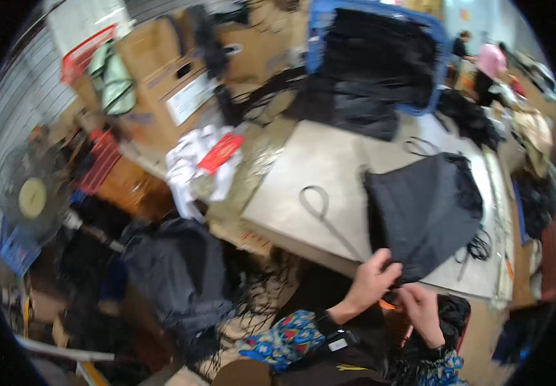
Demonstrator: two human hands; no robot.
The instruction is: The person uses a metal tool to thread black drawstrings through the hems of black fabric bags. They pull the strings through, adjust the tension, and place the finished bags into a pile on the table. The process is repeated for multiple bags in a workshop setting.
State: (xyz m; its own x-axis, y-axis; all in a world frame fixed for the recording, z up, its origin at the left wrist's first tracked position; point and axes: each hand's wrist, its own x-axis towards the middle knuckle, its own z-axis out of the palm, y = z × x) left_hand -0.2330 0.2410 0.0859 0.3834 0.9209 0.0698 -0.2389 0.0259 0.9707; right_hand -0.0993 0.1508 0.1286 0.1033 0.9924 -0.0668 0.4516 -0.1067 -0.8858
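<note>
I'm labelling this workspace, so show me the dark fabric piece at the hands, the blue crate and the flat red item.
Dark fabric piece (423,209), head view: middle of its upper face.
Blue crate (315,42), head view: left side of its rim.
Flat red item (221,153), head view: middle of its face.

The cloth piece (423,212) looked matt and lightly creased to me, the tabletop (284,177) smooth with a faint sheen, the crate (443,61) hard plastic, the carton (152,80) dull cardboard, and the patterned sleeve (291,338) crinkled fabric.
</note>
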